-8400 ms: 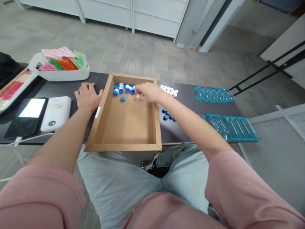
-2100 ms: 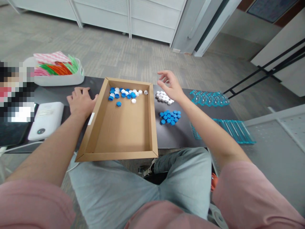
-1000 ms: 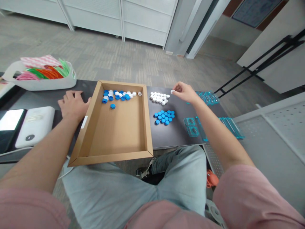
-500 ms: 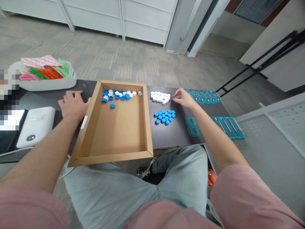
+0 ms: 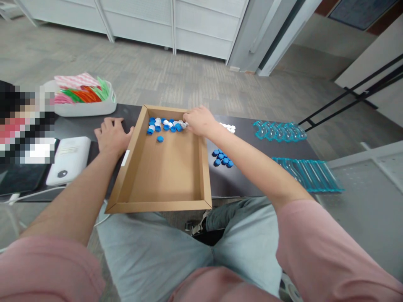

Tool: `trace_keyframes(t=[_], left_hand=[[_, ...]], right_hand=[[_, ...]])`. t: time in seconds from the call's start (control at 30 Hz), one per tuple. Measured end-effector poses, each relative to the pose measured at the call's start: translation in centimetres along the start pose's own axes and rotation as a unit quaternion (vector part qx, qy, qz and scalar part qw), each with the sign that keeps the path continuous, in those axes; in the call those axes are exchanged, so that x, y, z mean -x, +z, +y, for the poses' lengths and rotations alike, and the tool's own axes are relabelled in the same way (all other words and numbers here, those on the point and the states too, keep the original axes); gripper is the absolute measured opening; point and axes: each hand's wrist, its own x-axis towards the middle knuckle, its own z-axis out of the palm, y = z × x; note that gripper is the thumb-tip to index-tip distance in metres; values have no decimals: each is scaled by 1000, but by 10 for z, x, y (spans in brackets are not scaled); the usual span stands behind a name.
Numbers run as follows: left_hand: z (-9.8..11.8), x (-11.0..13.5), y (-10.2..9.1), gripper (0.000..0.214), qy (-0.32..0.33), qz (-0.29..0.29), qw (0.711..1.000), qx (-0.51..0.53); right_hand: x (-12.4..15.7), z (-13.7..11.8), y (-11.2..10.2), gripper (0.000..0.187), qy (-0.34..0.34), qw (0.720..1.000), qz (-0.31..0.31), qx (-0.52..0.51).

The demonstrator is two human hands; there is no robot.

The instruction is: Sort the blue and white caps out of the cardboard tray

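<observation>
A shallow cardboard box [image 5: 159,206] lies in front of me. Blue and white hexagonal pieces [image 5: 166,127] are clustered along its far wall, and a single blue piece [image 5: 160,139] sits apart from them. My right hand [image 5: 200,121] reaches over the box's far right corner, its fingers bent down at the white pieces there; what is between the fingertips is hidden. My left hand [image 5: 112,136] lies with fingers spread on the table, its thumb against the box's left wall. Right of the box are blue pieces [image 5: 221,156] and white pieces [image 5: 229,127], partly covered by my right arm.
Clear teal plastic parts [image 5: 278,131] lie in a row at the table's far right, with teal strips [image 5: 317,174] nearer me. On the left stand a white basket [image 5: 88,110] of colourful items and a white device [image 5: 69,161] with a cable. Another person sits partly in view at left.
My right hand has moved left from beside the white group on the table to the pieces in the box's far right corner. My left hand stays beside the box. The view has shifted slightly left.
</observation>
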Motion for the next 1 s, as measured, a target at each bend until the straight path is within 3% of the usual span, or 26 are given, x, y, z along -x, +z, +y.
trace_keyframes(t=[0.13,0.43,0.77,0.9,1.0], left_hand=[[2,2,-1,71,3,6,1000,1],[5,4,-4,71,0,0,1000,2],[4,4,-4,75,-1,-1,1000,-8],[2,1,-4,77,-2,-11,1000,-5],[2,0,-3,76,-6,-11,1000,-4]], right_hand=[[-20,-21,5,44,38,994,-62,79],[-13,-15,14,45,42,992,-35,112],[-3,-28,2,40,45,994,-46,88],[16,-8,-7,31,34,999,28,-11],[44,36,-8,26,52,991,62,-108]])
